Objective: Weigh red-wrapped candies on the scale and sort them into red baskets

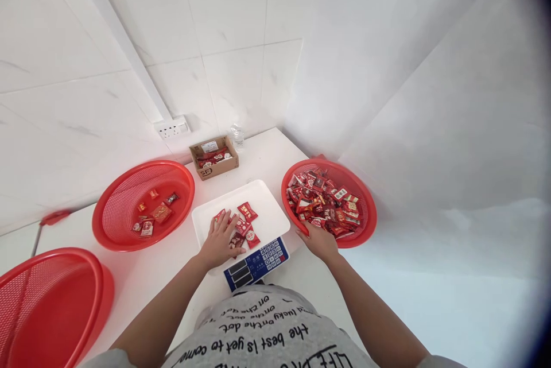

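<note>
My left hand (pixel 220 241) lies flat with fingers spread on the white tray (pixel 267 196) of a scale, touching several red candy packets (pixel 246 223) lying there. The scale's blue keypad and display (pixel 256 264) face me below the tray. My right hand (pixel 319 240) rests at the near rim of the right red basket (pixel 370 207), fingers curled over the edge; the basket is full of red wrapped candies (pixel 327 201).
A second red basket (pixel 116 201) at the left holds a few packets. A third red basket (pixel 51 299) sits at the near left. A small cardboard box (pixel 214 157) with packets, a clear bottle (pixel 237 135) and a wall socket (pixel 171 127) are at the back.
</note>
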Demonstrator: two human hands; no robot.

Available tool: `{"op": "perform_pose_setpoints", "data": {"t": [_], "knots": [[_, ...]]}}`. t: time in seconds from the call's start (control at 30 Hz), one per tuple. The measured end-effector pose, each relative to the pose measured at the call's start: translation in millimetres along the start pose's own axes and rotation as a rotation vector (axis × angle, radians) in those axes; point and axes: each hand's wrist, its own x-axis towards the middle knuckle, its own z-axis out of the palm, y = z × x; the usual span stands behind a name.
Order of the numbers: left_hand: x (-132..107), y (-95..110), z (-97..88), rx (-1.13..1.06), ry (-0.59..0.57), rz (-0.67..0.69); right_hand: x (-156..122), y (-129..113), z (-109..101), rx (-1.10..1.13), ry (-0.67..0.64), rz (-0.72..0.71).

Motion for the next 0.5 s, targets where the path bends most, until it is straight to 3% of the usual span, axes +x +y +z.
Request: {"op": "perform_pose_setpoints", "data": {"t": [0.2, 0.5], "knots": [[-6, -8, 9.7, 0.013, 0.023, 0.028, -1, -7, -2, -0.046, -0.022, 0.055], [2, 13, 11.7, -0.049, 0.137, -0.001, -4, -21, 1, -0.089, 0.003, 0.220]]}}
